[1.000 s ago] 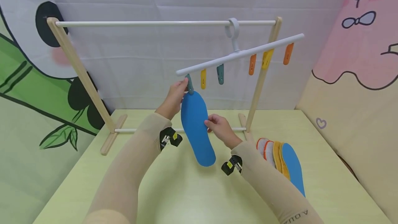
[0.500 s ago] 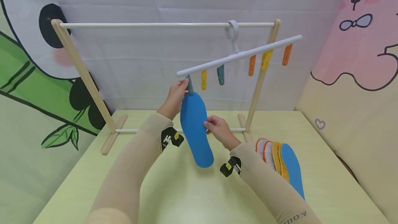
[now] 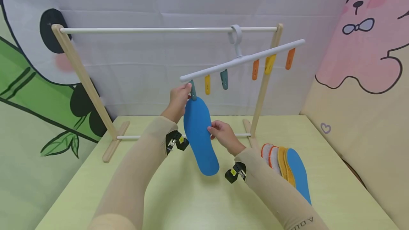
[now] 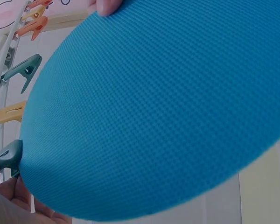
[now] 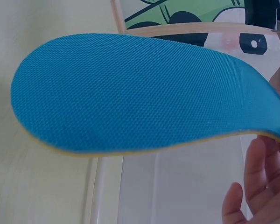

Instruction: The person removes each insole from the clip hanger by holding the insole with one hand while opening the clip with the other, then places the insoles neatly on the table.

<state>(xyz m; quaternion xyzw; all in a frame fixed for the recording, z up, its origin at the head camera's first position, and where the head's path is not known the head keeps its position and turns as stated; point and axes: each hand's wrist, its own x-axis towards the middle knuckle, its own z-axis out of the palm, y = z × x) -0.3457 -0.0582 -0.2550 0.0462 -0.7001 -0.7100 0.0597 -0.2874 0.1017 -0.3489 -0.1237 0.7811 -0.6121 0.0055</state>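
A blue insole (image 3: 200,136) hangs lengthwise below the left end of a white clip hanger (image 3: 223,66). My left hand (image 3: 178,101) pinches the teal clothespin (image 3: 193,91) at that end, and its lower tip meets the insole's top edge. In the left wrist view the same clothespin (image 4: 10,156) sits right at the insole's rim, beside the thumb. Midway down the insole's right edge, my right hand (image 3: 225,137) pinches it between thumb and fingers. The right wrist view shows a thin yellowish layer along the insole's (image 5: 130,93) edge.
Yellow, teal and orange clothespins line the hanger, such as a yellow clothespin (image 3: 207,84). Its hook (image 3: 236,38) hangs on the rack's white top rod (image 3: 143,30). More insoles, grey, yellow and blue (image 3: 298,173), lie overlapping on the table (image 3: 191,205) at right.
The head view has shifted slightly, so the rack sits a little lower in it. Both hands keep their hold on the clothespin and the insole, with hardly any movement.
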